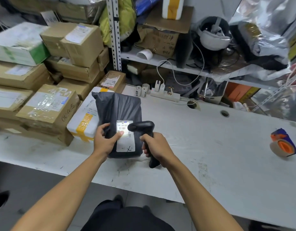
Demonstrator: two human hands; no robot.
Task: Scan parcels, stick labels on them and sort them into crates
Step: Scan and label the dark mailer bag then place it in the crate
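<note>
Black plastic mailer parcel (118,114) lies mid-frame on the white tabletop (210,147), its far end leaning against a white foam box w/ yellow tape (83,121). Left hand (104,139) grips the parcel's near left edge, thumb curled over the top, index tip on the white shipping label (125,136). Right hand (158,150) is wrapped round the grip of a black handheld scanner (144,130), scanner head just above the label's right side; a bright patch of light falls on the barcode. Brown cardboard boxes (48,104) stacked at left & upper left of frame. Tape dispenser, orange/blue (283,142), sits at right edge of the tabletop, well apart from the hands. White power strip (165,95) and two small label rolls (142,90) lie at the tabletop's far side, centre. Shelf (177,64) above holds clutter & cables.
</note>
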